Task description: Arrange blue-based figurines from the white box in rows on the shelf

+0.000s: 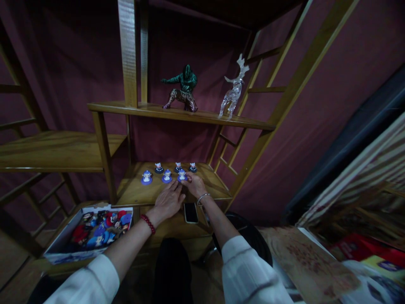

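Observation:
Three small purple-and-white figurines on round purple bases form the front row on the low wooden shelf: a left one (147,177), a middle one (167,176) and a right one (182,175). My right hand (195,185) has its thumb and fingers closed at the right figurine's side. My left hand (169,199) lies palm down at the shelf's front edge, fingers stretched out just in front of the middle figurine. Behind stand three white-and-dark figurines on black bases, including a left one (158,168), a middle one (178,167) and a right one (193,167).
A white box (53,254) full of mixed red, blue and dark figurines sits at lower left. Below my hands lies a phone (191,213). The upper shelf (148,110) bears a green-and-bronze crouching figure (186,86) and a clear deer (233,95). A black stool (253,240) is at right.

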Demonstrator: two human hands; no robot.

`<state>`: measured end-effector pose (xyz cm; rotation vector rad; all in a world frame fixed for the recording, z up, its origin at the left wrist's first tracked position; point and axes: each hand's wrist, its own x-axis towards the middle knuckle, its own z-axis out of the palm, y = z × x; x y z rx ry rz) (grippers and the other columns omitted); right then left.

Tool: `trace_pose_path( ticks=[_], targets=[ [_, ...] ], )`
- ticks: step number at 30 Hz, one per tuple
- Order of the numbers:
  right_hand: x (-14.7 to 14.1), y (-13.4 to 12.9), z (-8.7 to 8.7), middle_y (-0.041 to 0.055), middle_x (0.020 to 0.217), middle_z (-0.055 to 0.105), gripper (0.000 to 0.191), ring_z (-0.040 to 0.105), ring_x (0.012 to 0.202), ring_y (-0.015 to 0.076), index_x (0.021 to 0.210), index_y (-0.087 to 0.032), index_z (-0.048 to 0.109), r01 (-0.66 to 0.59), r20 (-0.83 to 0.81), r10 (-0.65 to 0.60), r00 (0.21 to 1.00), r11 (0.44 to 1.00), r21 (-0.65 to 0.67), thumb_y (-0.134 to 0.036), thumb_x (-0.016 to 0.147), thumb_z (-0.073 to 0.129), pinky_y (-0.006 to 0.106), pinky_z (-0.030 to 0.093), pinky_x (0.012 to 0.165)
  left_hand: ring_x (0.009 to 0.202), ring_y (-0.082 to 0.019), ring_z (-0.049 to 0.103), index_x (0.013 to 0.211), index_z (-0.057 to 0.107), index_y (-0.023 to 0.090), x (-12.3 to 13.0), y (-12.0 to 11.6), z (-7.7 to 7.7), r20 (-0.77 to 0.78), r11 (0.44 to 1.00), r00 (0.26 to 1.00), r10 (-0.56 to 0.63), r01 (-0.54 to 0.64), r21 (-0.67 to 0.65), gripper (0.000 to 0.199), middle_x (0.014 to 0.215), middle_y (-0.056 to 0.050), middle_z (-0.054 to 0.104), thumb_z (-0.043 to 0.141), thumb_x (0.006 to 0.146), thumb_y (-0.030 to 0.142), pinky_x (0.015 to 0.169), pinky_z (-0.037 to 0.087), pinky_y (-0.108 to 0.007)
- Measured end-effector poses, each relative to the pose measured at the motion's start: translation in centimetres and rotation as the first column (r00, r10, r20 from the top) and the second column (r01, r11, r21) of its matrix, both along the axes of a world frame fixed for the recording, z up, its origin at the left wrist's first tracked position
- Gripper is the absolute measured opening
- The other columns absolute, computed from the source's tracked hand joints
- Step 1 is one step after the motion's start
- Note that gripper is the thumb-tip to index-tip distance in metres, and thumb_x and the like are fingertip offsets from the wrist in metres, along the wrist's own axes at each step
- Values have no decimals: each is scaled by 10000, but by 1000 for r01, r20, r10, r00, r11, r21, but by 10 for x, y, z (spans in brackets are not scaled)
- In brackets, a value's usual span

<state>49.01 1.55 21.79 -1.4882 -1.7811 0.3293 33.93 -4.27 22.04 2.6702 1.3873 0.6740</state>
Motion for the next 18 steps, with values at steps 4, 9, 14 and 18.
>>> trace_pose_path(
  ticks=[4,9,14,18],
  targets=[
    [0,0,0,6,781,656,181,588,677,122,853,-194,606,0,29,0,1000,1000,1,-202,674,630,219,434,634,1254,-221,340,1200,470,74,1,2,-4,24,999,1000,-3,2,37,435,1301,-152,454,315,875,319,1045,277,-370],
    [0,-1,0,0,767,641,172,564,649,116,848,-204,601,22,81,-24,996,999,26,-203,677,619,208,404,596,1183,-225,420,1122,541,81,-3,-2,-6,88,995,996,25,-34,96,380,1224,-142,524,371,856,293,1017,318,-358],
    [-2,-3,1,11,775,625,168,538,654,122,843,-190,596,68,180,-77,981,996,55,-236,682,616,214,366,588,1011,-201,520,970,605,146,-18,-8,-4,255,974,957,135,-175,141,246,1063,-92,609,413,820,181,907,417,-351],
    [-3,-5,3,11,764,620,143,541,680,130,823,-188,591,57,224,-73,972,995,77,-251,695,601,221,358,609,984,-216,528,1018,561,142,-27,-2,-2,333,925,899,285,-349,150,266,1029,-103,596,463,771,149,887,422,-363]
  ],
)
